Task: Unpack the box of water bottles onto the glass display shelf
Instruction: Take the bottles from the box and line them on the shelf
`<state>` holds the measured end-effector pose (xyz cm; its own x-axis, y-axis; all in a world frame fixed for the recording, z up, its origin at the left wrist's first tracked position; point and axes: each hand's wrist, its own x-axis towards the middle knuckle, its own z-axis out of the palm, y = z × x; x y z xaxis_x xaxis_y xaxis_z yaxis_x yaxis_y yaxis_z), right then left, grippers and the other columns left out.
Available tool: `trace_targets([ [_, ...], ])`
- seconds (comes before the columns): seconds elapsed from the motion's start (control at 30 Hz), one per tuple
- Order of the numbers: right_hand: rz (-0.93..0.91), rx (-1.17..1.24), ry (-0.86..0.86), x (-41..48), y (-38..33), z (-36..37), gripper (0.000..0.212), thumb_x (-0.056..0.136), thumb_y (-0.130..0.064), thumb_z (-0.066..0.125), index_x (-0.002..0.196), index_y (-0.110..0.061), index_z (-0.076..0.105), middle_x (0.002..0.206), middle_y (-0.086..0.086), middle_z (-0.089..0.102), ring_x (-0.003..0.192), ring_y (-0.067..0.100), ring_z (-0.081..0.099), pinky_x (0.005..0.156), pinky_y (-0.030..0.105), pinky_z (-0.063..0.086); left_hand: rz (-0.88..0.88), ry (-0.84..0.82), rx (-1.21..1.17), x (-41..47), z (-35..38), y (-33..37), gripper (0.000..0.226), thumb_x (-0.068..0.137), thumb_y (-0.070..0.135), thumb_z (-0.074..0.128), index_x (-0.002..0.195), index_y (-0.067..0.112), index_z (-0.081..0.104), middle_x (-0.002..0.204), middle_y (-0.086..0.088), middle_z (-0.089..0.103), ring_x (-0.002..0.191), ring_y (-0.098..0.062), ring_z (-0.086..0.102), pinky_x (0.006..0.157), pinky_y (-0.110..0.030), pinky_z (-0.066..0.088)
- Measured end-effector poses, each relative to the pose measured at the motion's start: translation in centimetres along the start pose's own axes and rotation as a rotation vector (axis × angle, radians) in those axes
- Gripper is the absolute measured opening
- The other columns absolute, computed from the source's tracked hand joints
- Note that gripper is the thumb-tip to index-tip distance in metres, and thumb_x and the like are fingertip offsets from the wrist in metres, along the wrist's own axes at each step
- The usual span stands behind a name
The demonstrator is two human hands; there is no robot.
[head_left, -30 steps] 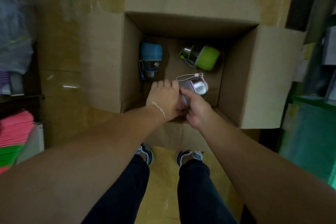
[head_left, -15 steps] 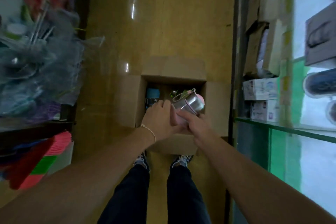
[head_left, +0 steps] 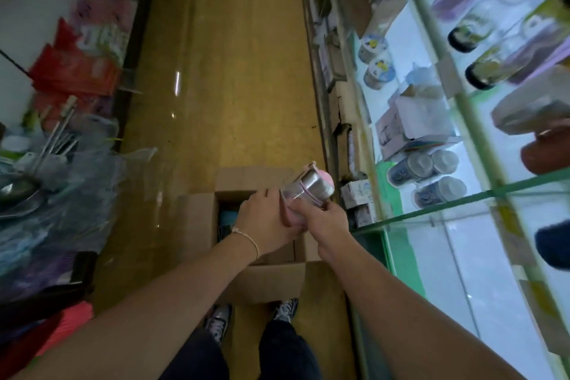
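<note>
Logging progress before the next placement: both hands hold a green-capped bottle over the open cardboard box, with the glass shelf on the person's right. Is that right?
Not quite. In the head view the bottle has a pink cap, not green. The rest stands: left hand and right hand hold it over the open cardboard box, with the glass shelf on the person's right.

Glass shelf [head_left: 447,207] bare along its near edge; cups [head_left: 439,193] crowd the level below.
</note>
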<state>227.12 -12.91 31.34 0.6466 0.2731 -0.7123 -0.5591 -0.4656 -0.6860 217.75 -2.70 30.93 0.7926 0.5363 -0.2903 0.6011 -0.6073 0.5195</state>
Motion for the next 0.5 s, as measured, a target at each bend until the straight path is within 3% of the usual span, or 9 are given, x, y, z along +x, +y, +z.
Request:
trace_targets([
  [0.2, -0.137, 0.087, 0.103, -6.2, -4.1, 0.2, 0.075, 0.039, -0.039, 0.094, 0.107, -0.023, 0.067, 0.098, -0.002, 0.076, 0.089, 0.017, 0.073, 0.08, 0.039, 0.062, 0.26, 0.057, 0.021, -2.1, -6.8, 2.6, 0.071, 0.07, 0.068, 0.068, 0.115, 0.017, 0.054, 0.105, -0.003, 0.055, 0.099, -0.02, 0.055, 0.083, -0.038, 0.051],
  [0.4, -0.334, 0.138, 0.227, -12.5, -8.0, -1.1, 0.073, 0.034, -0.04, 0.093, 0.101, -0.018, 0.072, 0.089, -0.001, 0.078, 0.081, 0.017, 0.076, 0.078, 0.04, 0.062, 0.371, 0.138, 0.007, -3.5, -11.8, 6.1, 0.083, 0.056, 0.082, 0.058, 0.108, 0.018, 0.054, 0.09, 0.004, 0.044, 0.091, -0.017, 0.054, 0.07, -0.031, 0.044],
  [0.5, -0.421, 0.149, 0.321, -16.1, -9.5, -2.8, 0.073, 0.032, -0.044, 0.089, 0.098, -0.019, 0.073, 0.087, -0.004, 0.077, 0.08, 0.013, 0.075, 0.079, 0.038, 0.062, 0.44, 0.169, -0.084, -4.7, -13.5, 8.8, 0.078, 0.056, 0.074, 0.073, 0.106, 0.019, 0.05, 0.094, 0.005, 0.044, 0.089, -0.014, 0.051, 0.066, -0.029, 0.041],
])
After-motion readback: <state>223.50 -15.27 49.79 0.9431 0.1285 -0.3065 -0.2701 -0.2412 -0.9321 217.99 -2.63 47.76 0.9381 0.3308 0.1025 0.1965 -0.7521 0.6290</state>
